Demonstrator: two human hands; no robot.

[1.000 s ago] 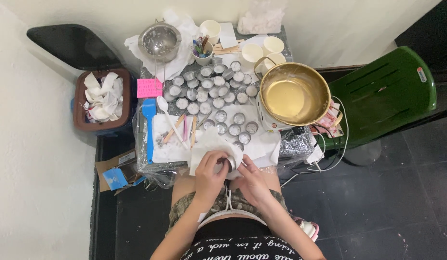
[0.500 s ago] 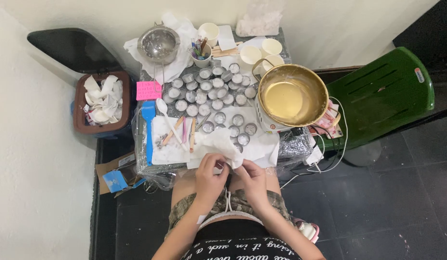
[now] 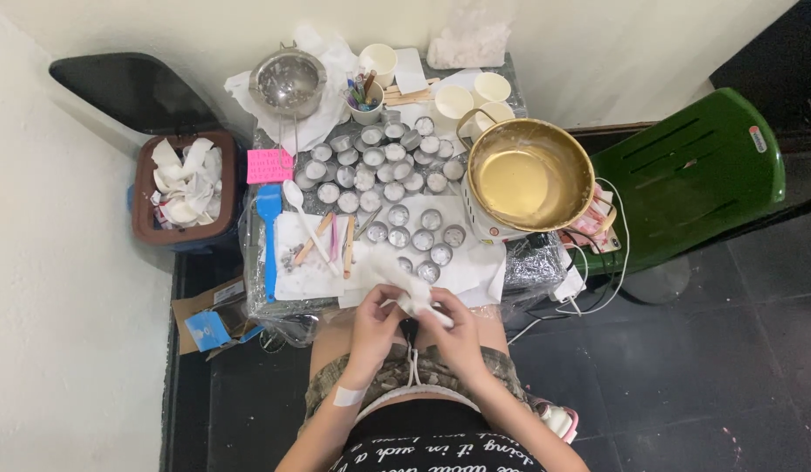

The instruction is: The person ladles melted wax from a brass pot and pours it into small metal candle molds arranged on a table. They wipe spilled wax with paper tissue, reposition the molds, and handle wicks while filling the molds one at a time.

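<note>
Both hands met at the near edge of the surface (image 3: 528, 262), just above the person's lap. The left hand (image 3: 375, 319) and the right hand (image 3: 458, 328) each had the fingers curled into a closed grip on a crumpled white tissue (image 3: 414, 297), which bunched up between them. Whether something small sat wrapped inside the tissue could not be told; a dark bit showed just below the grip, too small to make out.

Just beyond the grip, a few small round metal cups (image 3: 423, 240) stood in loose rows on white paper, and well beyond them a tighter cluster of the same cups (image 3: 379, 162) covered the middle of the surface. Most looked filled with a pale set material, so the filling seemed largely done, judging from how they lay; the wiping in hand looked like a finishing step.

Beyond the grip and off to the right hand's side sat a wide brass pot (image 3: 529, 175) with yellowish liquid left in it. To the left hand's side lay a white spoon (image 3: 302, 214) and wooden sticks (image 3: 322, 240). Farther that way, on the floor, a brown bin (image 3: 147, 232) held used tissues.
</note>
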